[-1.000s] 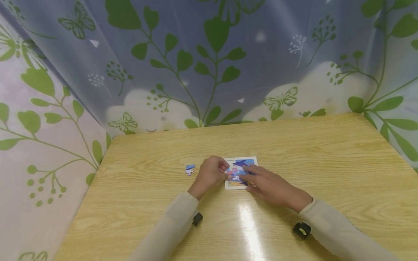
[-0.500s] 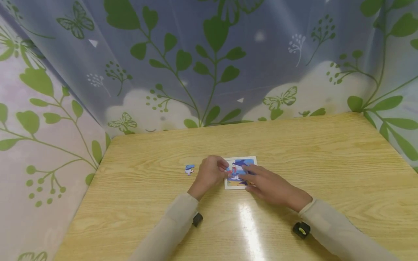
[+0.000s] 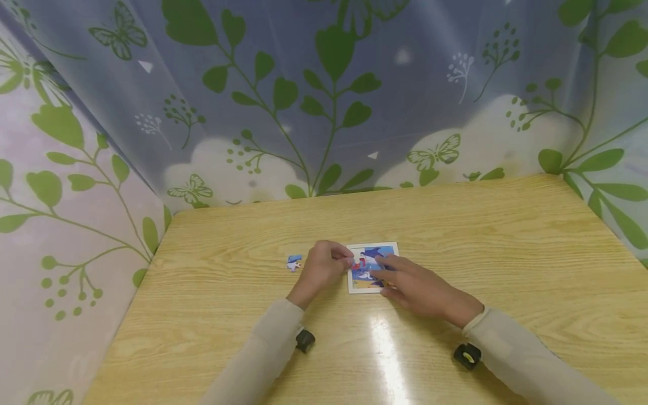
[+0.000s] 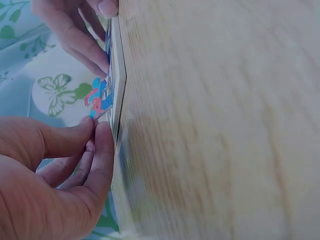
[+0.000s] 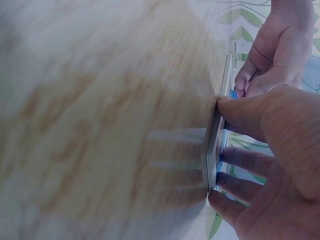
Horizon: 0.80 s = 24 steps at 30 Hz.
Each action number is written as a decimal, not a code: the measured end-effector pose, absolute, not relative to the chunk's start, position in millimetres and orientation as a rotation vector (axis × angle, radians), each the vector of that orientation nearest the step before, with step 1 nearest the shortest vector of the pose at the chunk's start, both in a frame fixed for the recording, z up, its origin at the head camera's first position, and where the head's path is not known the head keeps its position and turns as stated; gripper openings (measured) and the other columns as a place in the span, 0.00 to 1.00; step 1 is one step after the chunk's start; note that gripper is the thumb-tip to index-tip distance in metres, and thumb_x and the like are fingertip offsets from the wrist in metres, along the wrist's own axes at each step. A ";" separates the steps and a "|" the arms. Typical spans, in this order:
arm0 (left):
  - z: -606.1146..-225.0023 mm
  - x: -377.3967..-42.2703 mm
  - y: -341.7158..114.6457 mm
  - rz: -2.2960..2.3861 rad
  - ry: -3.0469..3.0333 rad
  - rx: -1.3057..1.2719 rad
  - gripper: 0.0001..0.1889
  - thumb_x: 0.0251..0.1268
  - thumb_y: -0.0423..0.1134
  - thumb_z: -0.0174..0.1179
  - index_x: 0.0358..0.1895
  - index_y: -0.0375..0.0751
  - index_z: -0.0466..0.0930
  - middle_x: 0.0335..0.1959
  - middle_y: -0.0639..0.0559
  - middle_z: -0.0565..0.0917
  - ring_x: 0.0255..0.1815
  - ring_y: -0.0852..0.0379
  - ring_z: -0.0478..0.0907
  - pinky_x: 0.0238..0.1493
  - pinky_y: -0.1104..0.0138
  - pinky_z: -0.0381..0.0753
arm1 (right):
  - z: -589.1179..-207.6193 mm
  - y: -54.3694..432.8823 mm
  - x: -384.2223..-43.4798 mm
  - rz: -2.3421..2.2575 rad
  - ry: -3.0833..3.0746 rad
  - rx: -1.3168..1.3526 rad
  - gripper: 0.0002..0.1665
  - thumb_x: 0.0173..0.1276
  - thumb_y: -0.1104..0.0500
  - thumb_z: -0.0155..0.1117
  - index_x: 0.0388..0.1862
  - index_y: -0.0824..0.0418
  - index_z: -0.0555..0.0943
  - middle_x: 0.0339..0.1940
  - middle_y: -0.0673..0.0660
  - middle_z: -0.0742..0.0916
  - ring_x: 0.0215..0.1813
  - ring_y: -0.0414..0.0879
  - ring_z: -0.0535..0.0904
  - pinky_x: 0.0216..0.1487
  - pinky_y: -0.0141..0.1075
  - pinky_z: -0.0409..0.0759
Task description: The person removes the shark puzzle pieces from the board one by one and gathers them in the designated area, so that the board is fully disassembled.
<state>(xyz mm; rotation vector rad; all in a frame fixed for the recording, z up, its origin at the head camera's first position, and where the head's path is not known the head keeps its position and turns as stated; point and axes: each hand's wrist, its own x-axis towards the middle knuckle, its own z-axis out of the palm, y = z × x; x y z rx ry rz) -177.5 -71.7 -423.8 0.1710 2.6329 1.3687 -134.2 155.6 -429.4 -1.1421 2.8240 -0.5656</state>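
Between thumb and index finger, my left hand pinches a small jigsaw piece with red and blue print. In the left wrist view the piece stands tilted at the edge of a jigsaw puzzle board. White-bordered, the board shows blue sea creatures and sand. My right hand lies over its right side, fingers spread and resting on the picture. Seen from the right wrist, that hand's thumb touches the board's edge. Fingers hide part of the picture.
One loose jigsaw piece, blue and white, lies on the table left of my left hand. The wooden table runs back to a leaf-patterned curtain. Each wrist carries a small black camera.
My left thumb and fingers have drawn slightly back and up toward the board's left edge. The right hand and the loose piece have stayed in place.
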 end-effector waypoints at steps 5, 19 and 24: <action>-424.1 -176.7 -75.4 1.441 2.585 0.143 0.02 0.64 0.28 0.68 0.37 0.35 0.88 0.31 0.48 0.88 0.32 0.57 0.84 0.37 0.66 0.84 | -429.0 156.3 -134.1 -0.574 2.816 -1.131 0.23 0.75 0.59 0.63 0.66 0.67 0.78 0.70 0.71 0.74 0.72 0.68 0.67 0.70 0.58 0.67; -420.3 -169.2 -109.7 1.429 2.598 0.108 0.02 0.66 0.29 0.66 0.36 0.33 0.87 0.30 0.47 0.87 0.30 0.55 0.84 0.33 0.67 0.84 | -430.2 156.8 -133.6 -0.579 2.814 -1.134 0.24 0.76 0.59 0.62 0.66 0.67 0.77 0.71 0.71 0.73 0.73 0.68 0.66 0.71 0.58 0.66; -417.8 -164.2 -127.4 1.394 2.624 0.096 0.02 0.66 0.29 0.66 0.37 0.34 0.87 0.30 0.48 0.87 0.30 0.55 0.84 0.34 0.65 0.84 | -430.2 156.4 -133.8 -0.572 2.818 -1.150 0.24 0.75 0.59 0.62 0.66 0.67 0.78 0.71 0.72 0.74 0.73 0.69 0.66 0.70 0.58 0.66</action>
